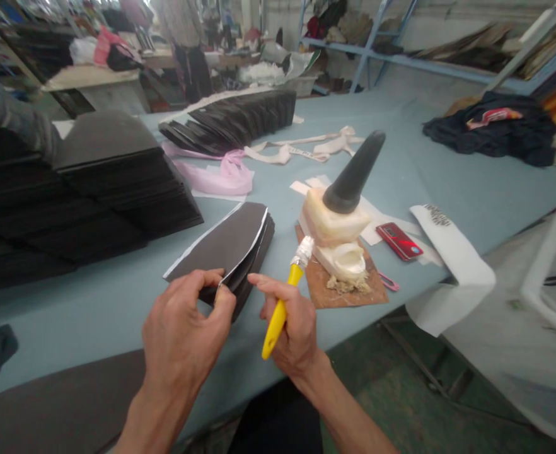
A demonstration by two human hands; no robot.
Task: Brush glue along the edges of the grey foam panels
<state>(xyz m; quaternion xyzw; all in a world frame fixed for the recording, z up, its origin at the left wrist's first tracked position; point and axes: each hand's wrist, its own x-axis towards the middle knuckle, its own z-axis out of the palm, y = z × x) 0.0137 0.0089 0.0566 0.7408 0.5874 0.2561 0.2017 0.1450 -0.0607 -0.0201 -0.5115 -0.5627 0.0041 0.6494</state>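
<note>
My left hand (pixel 188 321) pinches the near edge of the top dark panel (pixel 221 246) on a small stack, between thumb and fingers. White strips run along that panel's long edges, and its right edge is lifted slightly from the layers below. My right hand (pixel 290 321) is wrapped round a yellow-handled brush (pixel 280 309), its whitish bristle end pointing up and away. The right index finger reaches toward the stack's right side; I cannot tell whether it touches. Right of the brush, a whitish glue-crusted container (pixel 337 217) stands on a brown board (pixel 323 284).
Tall stacks of dark panels (pixel 112 145) stand at left, with a fanned row (pixel 244 120) behind. A black cone (pixel 356 173) tops the container. Nearby lie a red box (pixel 399 241), pink fabric (pixel 221 176) and white paper (pixel 452 246). A person (pixel 186 44) stands in the background.
</note>
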